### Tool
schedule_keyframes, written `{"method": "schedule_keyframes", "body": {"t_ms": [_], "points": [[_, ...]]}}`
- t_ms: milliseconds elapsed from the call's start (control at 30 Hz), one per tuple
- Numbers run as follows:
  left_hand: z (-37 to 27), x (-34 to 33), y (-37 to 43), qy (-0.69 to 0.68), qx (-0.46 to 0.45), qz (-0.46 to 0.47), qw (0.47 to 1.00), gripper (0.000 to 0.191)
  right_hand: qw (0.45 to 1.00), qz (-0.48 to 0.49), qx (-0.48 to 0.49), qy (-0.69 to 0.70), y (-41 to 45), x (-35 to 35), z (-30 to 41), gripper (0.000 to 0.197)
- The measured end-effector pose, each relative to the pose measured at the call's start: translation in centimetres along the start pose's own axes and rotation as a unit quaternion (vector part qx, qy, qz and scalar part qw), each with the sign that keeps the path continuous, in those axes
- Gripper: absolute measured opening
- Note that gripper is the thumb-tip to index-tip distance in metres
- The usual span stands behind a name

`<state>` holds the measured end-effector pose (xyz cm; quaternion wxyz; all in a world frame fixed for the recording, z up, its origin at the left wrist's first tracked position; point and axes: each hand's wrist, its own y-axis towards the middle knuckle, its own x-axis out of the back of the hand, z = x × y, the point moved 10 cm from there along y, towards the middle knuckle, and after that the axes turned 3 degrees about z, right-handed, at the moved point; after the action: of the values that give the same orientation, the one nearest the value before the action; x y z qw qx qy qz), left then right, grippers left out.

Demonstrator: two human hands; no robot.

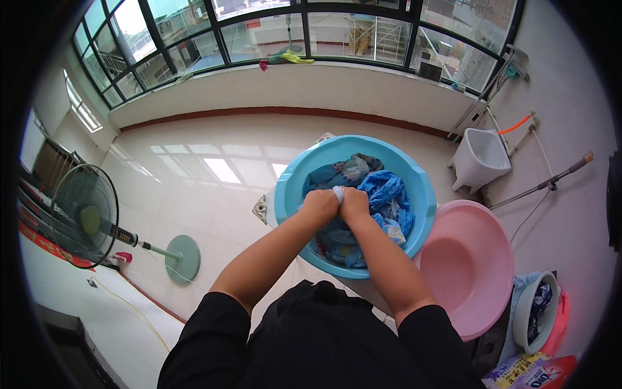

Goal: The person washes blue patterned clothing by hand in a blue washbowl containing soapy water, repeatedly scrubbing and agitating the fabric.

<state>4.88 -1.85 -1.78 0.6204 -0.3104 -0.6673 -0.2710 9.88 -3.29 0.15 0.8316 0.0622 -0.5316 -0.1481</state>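
Observation:
A large light-blue plastic basin (427,194) stands before me with wet clothes in it. Over its middle, my left hand (319,208) and my right hand (354,204) are side by side, both closed around a bunched piece of pale cloth (338,193) that shows between them. Most of that cloth is hidden by my fingers. A bright blue patterned garment (386,187) lies to the right of my hands. Darker grey-green cloth (359,167) rests behind them, and more soaked fabric (340,243) lies below my wrists.
A pink basin (466,267) touches the blue one at the right. Beyond stands a white mop sink (483,153). A grey-white bucket (522,316) holding dark cloth and a detergent bag (529,372) are at lower right. A standing fan (90,219) is at left.

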Motion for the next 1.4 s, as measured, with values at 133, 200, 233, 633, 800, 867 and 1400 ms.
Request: {"method": "schedule_keyframes", "body": {"t_ms": [133, 200, 233, 633, 800, 867, 1400], "points": [[2.3, -0.2, -0.9, 0.001, 0.055, 0.054, 0.997, 0.014, 0.986, 0.112, 0.095, -0.073, -0.1, -2.4, 2.2, 0.012], [3.4, -0.1, -0.8, -0.020, 0.086, 0.023, 0.996, 0.016, 0.992, 0.106, 0.064, -0.018, -0.1, -1.3, 2.2, 0.014], [4.0, 0.0, -0.9, -0.032, 0.102, 0.008, 0.994, 0.019, 0.993, 0.105, 0.049, 0.009, -0.1, -0.9, 2.2, 0.015], [3.7, 4.5, -0.9, -0.095, 0.052, -0.060, 0.992, 0.035, 0.970, 0.167, -0.056, 0.169, 1.2, -2.2, -3.7, 0.048], [4.0, 9.6, -1.6, -0.065, 0.031, -0.190, 0.979, 0.027, 0.973, 0.219, -0.006, 0.078, -0.4, -1.7, -0.2, 0.058], [3.0, 10.2, -1.5, -0.032, 0.003, -0.220, 0.975, 0.028, 0.971, 0.232, -0.038, 0.033, -0.3, -1.5, 0.1, 0.050], [5.1, -1.6, 0.8, -0.042, 0.086, 0.110, 0.989, 0.035, 0.985, 0.119, -0.036, 0.119, 1.2, 0.4, -3.7, 0.032]]}}
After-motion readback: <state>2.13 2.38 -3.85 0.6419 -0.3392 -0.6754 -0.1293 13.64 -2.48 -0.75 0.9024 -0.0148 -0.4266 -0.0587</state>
